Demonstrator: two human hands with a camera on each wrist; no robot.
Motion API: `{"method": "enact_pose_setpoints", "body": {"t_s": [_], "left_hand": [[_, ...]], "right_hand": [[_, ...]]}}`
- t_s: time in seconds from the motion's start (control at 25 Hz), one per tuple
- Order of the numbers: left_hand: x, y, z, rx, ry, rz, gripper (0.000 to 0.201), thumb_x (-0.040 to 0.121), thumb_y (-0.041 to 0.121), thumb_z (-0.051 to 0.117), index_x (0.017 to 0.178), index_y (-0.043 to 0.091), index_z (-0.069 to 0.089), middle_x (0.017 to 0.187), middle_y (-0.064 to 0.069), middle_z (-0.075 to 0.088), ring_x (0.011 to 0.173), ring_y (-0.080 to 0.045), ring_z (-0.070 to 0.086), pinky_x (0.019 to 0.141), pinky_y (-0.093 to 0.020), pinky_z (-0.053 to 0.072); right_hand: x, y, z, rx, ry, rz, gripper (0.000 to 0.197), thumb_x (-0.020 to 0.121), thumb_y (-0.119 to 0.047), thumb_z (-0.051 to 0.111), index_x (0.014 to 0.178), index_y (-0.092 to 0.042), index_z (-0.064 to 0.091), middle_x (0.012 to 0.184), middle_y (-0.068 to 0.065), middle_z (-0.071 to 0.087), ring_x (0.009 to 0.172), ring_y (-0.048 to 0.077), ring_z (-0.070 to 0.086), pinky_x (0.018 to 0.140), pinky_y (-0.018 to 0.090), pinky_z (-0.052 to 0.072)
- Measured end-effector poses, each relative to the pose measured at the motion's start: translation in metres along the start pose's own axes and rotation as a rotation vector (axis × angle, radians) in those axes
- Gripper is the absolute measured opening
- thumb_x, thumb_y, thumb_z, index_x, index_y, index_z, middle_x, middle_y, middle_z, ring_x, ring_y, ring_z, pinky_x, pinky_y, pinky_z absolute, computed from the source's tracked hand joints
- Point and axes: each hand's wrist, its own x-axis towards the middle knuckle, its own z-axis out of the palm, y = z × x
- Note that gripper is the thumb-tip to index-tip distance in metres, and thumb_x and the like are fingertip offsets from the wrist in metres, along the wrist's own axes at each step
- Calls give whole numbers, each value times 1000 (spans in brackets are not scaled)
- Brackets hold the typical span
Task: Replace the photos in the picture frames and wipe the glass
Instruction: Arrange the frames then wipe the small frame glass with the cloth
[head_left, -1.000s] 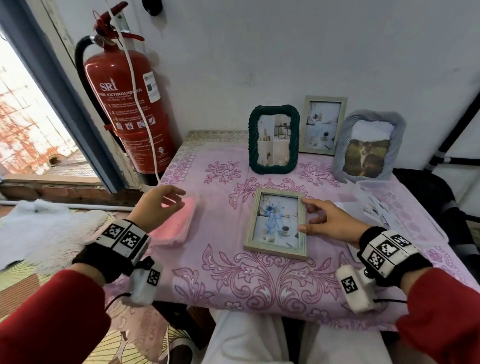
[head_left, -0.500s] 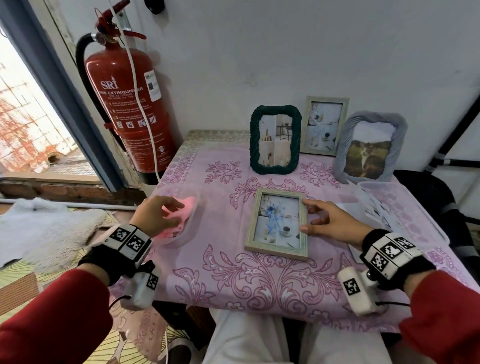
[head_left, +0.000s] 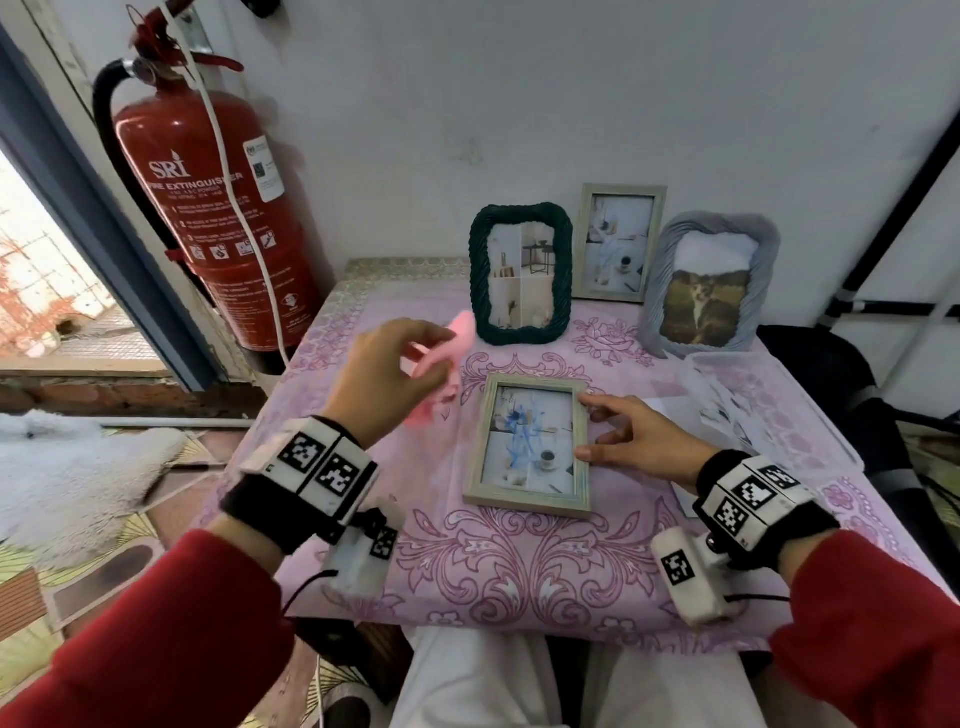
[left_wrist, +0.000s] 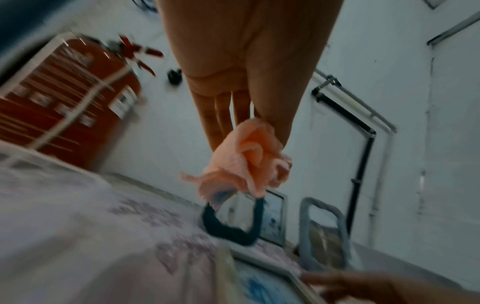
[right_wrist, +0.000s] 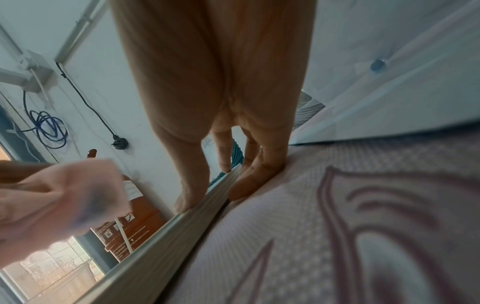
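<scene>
1. The left hand (head_left: 387, 371) is raised above the worktop (head_left: 545, 571) with a pink cloth (head_left: 447, 364) bunched in its grip, pinched between thumb and fingers. The left wrist view shows the crumpled cloth (left_wrist: 244, 162) hanging from the fingertips, clear of the surface.
2. A pale wooden picture frame (head_left: 530, 447) lies flat, glass side up, near the middle of the worktop. It holds a photo with a blue flower motif and a small cup.
3. The right hand (head_left: 636, 441) rests at the frame's right edge with its grip open and the fingers spread. In the right wrist view the fingertips (right_wrist: 184, 203) sit on the frame's rim (right_wrist: 166, 242) (the thumb lies on the tablecloth beside it).
4. Three more frames stand at the back against the wall: a dark green rope-edged frame (head_left: 521, 275), a second pale wooden frame (head_left: 618, 241) behind it to the right, and a grey ruffled frame (head_left: 709, 288) with a cat photo.
5. Loose photo prints (head_left: 727, 410) lie on the worktop to the right of the right hand.
6. A red fire extinguisher (head_left: 218, 213) hangs on the wall to the left of the worktop.
</scene>
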Motion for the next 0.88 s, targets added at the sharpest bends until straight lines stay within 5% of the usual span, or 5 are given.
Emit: {"method": "enact_pose_setpoints", "body": {"t_s": [0.16, 0.4, 0.6, 0.76, 0.88], "left_hand": [[5, 23, 52, -1, -173, 38, 25, 82, 16, 65, 107, 15, 66, 96, 8, 63, 74, 1, 56, 66, -6, 40], [0, 23, 95, 144, -625, -36, 35, 97, 26, 45, 114, -1, 60, 114, -14, 57, 104, -28, 56, 88, -28, 40], [-1, 7, 82, -51, -619, -149, 38, 88, 1, 52, 126, 7, 52, 130, -10, 50, 117, -21, 50, 95, -31, 43], [5, -7, 61, 150, -596, -71, 77, 77, 39, 71, 141, 15, 35, 147, -2, 36, 136, -18, 34, 109, -23, 24], [9, -19, 52, 271, -861, -104, 111, 69, 51, 73, 150, 16, 6, 159, -1, -1, 146, -15, 0, 114, -24, 3]], "right_hand": [[0, 0, 0, -13, 5, 6, 76, 75, -19, 77, 140, -21, 39, 125, 7, 40, 81, 10, 55, 91, 31, 51], [0, 1, 2, -16, 0, -6, 75, 76, -17, 76, 141, -19, 38, 123, 8, 38, 80, 12, 55, 84, 26, 49], [5, -6, 6, 28, 25, 20, 52, 90, -1, 53, 140, -9, 40, 117, 11, 37, 66, 15, 51, 63, 22, 48], [3, -25, 18, -323, 142, 124, 56, 96, -31, 44, 145, -14, 24, 133, 14, 28, 124, 30, 33, 105, 39, 31], [-1, -50, 28, -564, 234, -114, 57, 93, -46, 43, 141, -17, 31, 135, 8, 33, 127, 24, 28, 105, 40, 26]]}}
